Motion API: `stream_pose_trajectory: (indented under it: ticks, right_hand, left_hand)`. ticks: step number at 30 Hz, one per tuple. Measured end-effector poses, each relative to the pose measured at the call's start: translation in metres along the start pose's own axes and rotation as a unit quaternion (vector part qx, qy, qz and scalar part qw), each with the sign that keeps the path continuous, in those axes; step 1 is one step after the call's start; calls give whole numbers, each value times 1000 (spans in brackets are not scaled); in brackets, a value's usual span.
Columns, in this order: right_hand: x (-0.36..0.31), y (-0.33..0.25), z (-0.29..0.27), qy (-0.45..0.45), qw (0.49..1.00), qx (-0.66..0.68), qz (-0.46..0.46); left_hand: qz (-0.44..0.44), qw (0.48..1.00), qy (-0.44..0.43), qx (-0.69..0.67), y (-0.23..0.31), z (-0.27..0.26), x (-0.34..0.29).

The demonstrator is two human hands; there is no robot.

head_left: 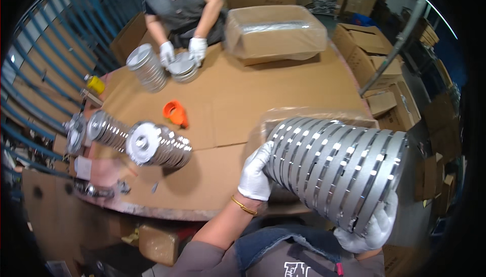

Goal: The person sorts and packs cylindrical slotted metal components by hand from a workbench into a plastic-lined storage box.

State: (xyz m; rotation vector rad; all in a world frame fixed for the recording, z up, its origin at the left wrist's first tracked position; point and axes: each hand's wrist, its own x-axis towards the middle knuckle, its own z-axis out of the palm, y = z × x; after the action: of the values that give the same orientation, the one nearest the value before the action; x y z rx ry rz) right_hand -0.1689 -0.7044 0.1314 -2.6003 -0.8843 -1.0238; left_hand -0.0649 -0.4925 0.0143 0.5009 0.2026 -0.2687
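Note:
A long stack of round silver metal discs [331, 168] with shiny rims lies sideways between my hands at the right. My left hand [257, 173], in a white glove, is closed against the stack's left end. Under the right end, my gloved right hand [373, 229] grips the lower edge, its fingers partly hidden by the discs. The stack is in front of a plastic-lined cardboard box [291, 113] and hides most of it. Whether the discs touch the box, I cannot tell.
On the cardboard-covered table [238, 95] lie an orange tape dispenser [175, 113] and more disc stacks [161, 145]. Across it, a co-worker's gloved hands [196, 50] handle a short disc stack [183, 67]. A plastic-wrapped box [276, 34] stands at the far side.

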Motion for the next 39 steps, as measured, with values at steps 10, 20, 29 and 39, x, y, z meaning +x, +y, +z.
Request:
stream_pose_trajectory:
  ticks: [10,20,29,39]
  right_hand:
    - [47,-113,79,-98,945,311,16]
    - [-24,-175,268,-125,763,510,376]
    - [-75,-163,309,-137,613,572,527]
    - [-69,-161,275,-178,485,602,609]
  left_hand:
    - [75,983,170,11,102,-124,-128]
    - [116,921,337,157,135,-261,-148]
    - [90,818,279,495,122,-270,-141]
    - [0,949,272,162,105,-269,-176]
